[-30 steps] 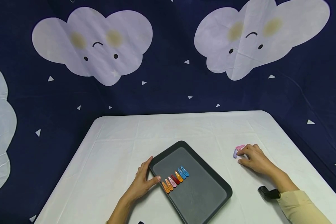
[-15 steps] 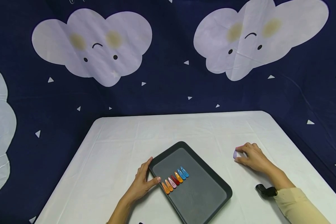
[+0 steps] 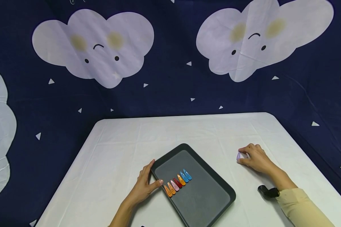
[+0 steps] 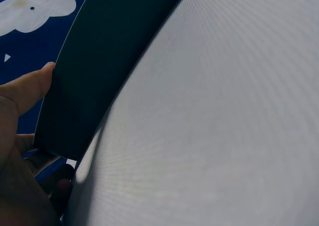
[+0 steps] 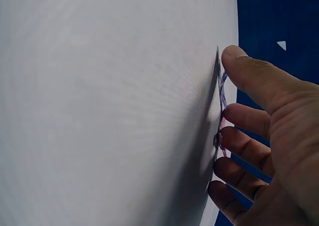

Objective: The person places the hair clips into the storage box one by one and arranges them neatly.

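The left hand (image 3: pixel 142 187) grips the left rim of a dark grey tray (image 3: pixel 207 205), its thumb over the edge; the left wrist view shows the thumb and fingers either side of the tray wall (image 4: pixel 94 61). In the tray lies a slanting row of snap hair clips: orange (image 3: pixel 168 191), pink (image 3: pixel 174 185), red (image 3: pixel 177 182) and blue (image 3: pixel 187 174). On the cloth at right, the right hand (image 3: pixel 257 159) has thumb and index finger at the two ends of a purple clip (image 3: pixel 238 156). In the right wrist view, a pink clip (image 5: pixel 224 151) shows by the other fingertips.
A white cloth (image 3: pixel 125 142) covers the table. Behind it hangs a dark blue backdrop (image 3: pixel 170 78) with clouds and small triangles. A black device (image 3: pixel 268 191) sits at the right wrist, by the cream sleeve (image 3: pixel 301 205).
The right hand has shifted slightly left, its index finger now over the pink clips and its thumb at the purple clip's near end. The left hand and the tray have stayed in place.
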Available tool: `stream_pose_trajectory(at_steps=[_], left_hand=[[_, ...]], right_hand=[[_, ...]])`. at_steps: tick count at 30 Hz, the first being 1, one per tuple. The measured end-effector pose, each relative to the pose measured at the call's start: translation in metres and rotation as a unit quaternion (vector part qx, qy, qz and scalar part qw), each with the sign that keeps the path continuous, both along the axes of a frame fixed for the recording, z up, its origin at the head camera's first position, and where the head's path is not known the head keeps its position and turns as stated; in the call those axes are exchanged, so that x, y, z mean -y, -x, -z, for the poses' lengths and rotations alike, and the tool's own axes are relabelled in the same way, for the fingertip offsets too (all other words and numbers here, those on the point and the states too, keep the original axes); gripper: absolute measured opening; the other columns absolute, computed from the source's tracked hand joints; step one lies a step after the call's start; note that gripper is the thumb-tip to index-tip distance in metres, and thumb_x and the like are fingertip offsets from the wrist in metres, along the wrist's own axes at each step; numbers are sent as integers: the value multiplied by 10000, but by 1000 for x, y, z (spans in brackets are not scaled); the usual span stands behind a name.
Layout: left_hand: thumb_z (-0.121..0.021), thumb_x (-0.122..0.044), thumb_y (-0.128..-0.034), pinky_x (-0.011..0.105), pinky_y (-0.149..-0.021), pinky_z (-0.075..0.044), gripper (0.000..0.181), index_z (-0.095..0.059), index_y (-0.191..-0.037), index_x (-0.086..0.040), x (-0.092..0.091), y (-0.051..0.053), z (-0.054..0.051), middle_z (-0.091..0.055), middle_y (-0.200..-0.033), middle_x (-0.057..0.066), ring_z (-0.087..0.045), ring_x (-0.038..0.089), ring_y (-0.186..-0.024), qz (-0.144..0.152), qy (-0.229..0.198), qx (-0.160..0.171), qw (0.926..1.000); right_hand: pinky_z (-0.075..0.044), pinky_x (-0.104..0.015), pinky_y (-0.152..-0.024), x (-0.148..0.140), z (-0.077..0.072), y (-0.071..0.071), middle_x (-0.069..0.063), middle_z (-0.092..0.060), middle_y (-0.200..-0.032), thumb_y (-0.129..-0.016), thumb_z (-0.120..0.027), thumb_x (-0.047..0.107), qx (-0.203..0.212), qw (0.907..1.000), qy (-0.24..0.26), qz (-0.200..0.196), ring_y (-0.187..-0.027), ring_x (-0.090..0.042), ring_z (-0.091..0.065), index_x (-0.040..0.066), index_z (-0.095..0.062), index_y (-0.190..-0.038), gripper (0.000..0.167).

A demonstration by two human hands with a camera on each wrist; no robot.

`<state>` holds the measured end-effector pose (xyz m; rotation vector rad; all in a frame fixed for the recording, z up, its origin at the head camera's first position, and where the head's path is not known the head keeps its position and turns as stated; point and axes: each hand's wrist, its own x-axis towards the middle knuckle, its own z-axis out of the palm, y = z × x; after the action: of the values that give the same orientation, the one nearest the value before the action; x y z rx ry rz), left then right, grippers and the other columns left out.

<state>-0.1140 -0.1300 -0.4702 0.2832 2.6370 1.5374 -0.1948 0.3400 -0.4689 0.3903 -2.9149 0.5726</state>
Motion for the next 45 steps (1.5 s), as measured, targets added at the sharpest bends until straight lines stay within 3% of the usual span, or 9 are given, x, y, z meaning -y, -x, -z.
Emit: stream_pose_trajectory(at_steps=[19, 45], left_hand=[[-725, -306, -811, 676, -1045, -120, 869, -233, -1503, -125, 0, 0, 0, -353, -1477, 142, -284, 328, -1333, 5, 52, -55, 10000], [-734, -274, -805, 665, -1064, -101, 871, -233, -1504, -140, -1, -1, -1, -337, -1490, 135, -260, 318, -1364, -22, -22, 69, 10000]], right_hand=[[-319, -324, -711, 6, -1, -1, -106, -610, -964, -705, -791, 241, -196, 9997, 144, 25, -884, -256, -464, 35, -679, -1076, 440], [-322, -326, -735, 38, -27, -8, -73, -612, -977, -703, -814, 196, -914, 9910, 554, -807, -884, -180, -435, 68, -664, -1097, 441]])
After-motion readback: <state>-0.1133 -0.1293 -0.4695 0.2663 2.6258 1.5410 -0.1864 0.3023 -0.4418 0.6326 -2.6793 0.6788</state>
